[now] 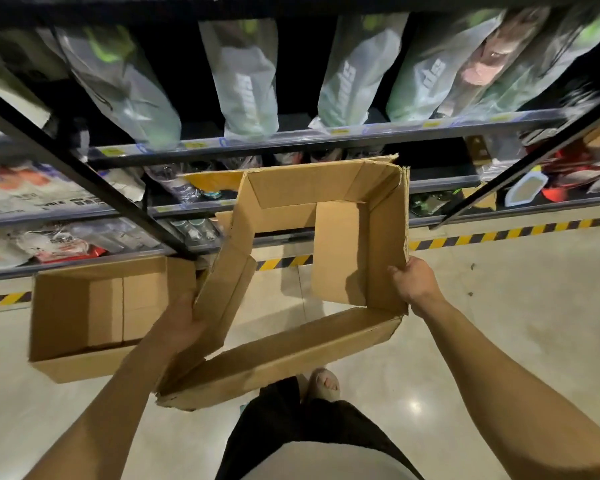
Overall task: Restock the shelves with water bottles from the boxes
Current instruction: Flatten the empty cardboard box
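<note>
An empty cardboard box (385, 237), open at both ends so the floor (499, 306) shows through it, is held in the air before the shelves (291, 142). Its left wall is grasped by the left hand (184, 323), its right wall by the right hand (416, 282). A second open box (66, 306) lies on the floor at left, below shelved water bottles (193, 230).

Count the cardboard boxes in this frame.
2. The held box is gripped by the left hand and right hand; the second box stands open at lower left. Others may be hidden.
</note>
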Available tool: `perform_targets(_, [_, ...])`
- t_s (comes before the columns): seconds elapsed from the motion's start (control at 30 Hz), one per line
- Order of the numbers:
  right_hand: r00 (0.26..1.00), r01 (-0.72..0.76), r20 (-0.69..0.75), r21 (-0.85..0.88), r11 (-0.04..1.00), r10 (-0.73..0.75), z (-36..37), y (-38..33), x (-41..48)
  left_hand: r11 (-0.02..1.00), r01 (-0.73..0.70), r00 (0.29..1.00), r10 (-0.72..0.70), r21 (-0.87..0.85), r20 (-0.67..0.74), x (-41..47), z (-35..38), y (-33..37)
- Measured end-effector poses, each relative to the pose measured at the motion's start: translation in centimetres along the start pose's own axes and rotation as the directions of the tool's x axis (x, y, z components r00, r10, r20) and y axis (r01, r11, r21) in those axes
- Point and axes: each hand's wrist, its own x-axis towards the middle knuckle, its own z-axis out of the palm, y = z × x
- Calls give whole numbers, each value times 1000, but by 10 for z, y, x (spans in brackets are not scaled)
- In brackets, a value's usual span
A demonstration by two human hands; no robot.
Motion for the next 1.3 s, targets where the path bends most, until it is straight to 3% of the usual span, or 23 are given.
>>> perform_targets(0.13, [999,36,-3,-19,999,-36,-20,1,-10,989,-43,997,33,-144,-65,-9,4,39])
perform_targets(0.2, [999,52,2,-38,998,-52,-30,2,-14,985,-147,946,115,-86,-303,-17,6,59])
perform_targets(0.27, [998,65,11,-69,995,-65,-38,4,-18,928,-294,729,373,228,-574,-32,15,84])
perform_targets(0.3, [998,67,16,-79,995,-66,-42,5,-20,868,-344,606,497,358,-622,-38,23,99])
perform_targets(0.33, [997,70,21,-87,994,-68,-44,6,-23,816,-385,536,578,431,-615,-42,33,115])
perform_targets(0.37, [997,75,26,-96,993,-73,-46,7,-27,790,-429,548,613,438,-569,-43,46,131])
perform_targets(0.43, [996,85,35,-112,990,-82,-51,9,-34,855,-464,751,519,232,-409,-29,76,156])
perform_targets(0.5, [994,107,49,-129,986,-102,-56,9,-42,937,-350,918,347,20,-193,-5,104,175])
perform_targets(0.57, [991,127,66,-137,982,-119,-61,7,-50,961,-250,968,244,-116,-64,20,129,186])
perform_targets(0.63, [988,146,77,-127,981,-137,-67,6,-57,961,-165,986,167,-223,-7,41,151,191])
perform_targets(0.77, [982,169,102,-86,982,-160,-74,1,-71,967,-72,997,68,-243,-25,71,180,189])
perform_targets(0.9, [980,174,105,-28,984,-170,-77,1,-79,943,-127,991,135,-308,6,93,192,190])
perform_targets(1.07, [973,221,47,79,972,-225,-68,-2,-79,952,-203,938,256,-228,233,93,206,212])
perform_targets(1.3, [990,138,-17,92,986,-137,-68,-11,-65,959,-265,935,280,-99,218,33,174,229])
